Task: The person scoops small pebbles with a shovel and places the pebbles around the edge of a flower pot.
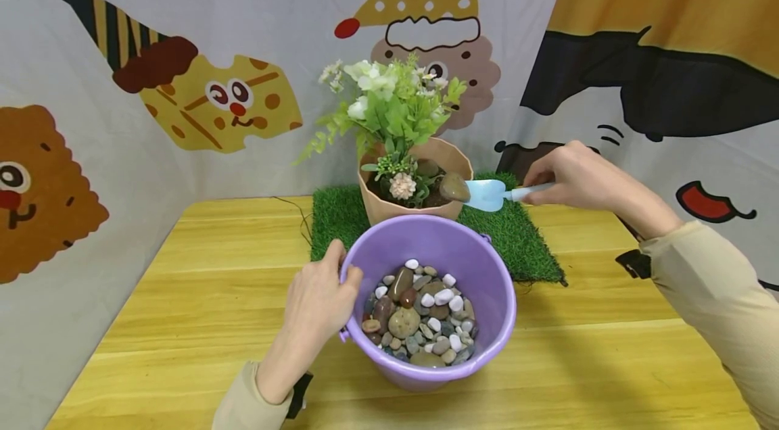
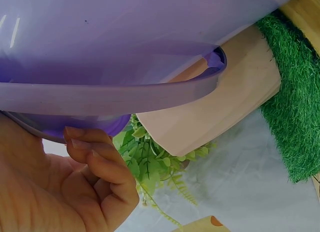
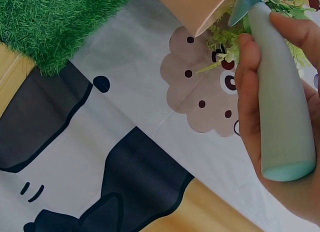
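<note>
My left hand grips the left rim of a purple bucket, its thumb and fingers over the edge; curled fingers show under the rim in the left wrist view. Pebbles, brown, grey and white, cover the bucket's bottom. In my right hand is a small light-blue trowel, held by its pale handle. A brown stone sits at the blade's tip, over the right side of a peach flowerpot. The pot contains dark soil, a leafy plant with white flowers, and another stone.
Green artificial turf lies under the flowerpot, behind the bucket. Both stand on a yellow wooden table. A cloth backdrop with cartoon figures hangs behind. A thin dark cord runs by the turf's left edge.
</note>
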Available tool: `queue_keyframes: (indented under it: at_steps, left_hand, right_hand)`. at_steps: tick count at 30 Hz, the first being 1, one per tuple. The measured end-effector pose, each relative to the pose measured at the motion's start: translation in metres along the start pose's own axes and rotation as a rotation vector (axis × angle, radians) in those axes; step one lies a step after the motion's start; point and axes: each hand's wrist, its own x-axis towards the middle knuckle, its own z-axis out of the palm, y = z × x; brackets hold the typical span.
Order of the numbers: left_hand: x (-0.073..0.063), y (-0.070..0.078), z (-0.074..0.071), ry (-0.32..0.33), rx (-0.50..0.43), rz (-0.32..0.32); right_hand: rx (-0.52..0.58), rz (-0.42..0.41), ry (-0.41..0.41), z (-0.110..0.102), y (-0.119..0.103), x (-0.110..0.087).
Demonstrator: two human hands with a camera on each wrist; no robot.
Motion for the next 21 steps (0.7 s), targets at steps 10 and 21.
queue_keyframes:
  at_steps: [10, 21]
  left_hand:
    - [0.000, -0.001, 0.002, -0.003, -0.001, -0.007]
    - [0.001, -0.001, 0.001, -0.001, -0.002, -0.011]
  right_hand:
    - [-0.047, 0.099, -0.056, -0.008, -0.009, 0.014]
    - [-0.075, 0.208, -0.147, -0.015, -0.024, 0.029]
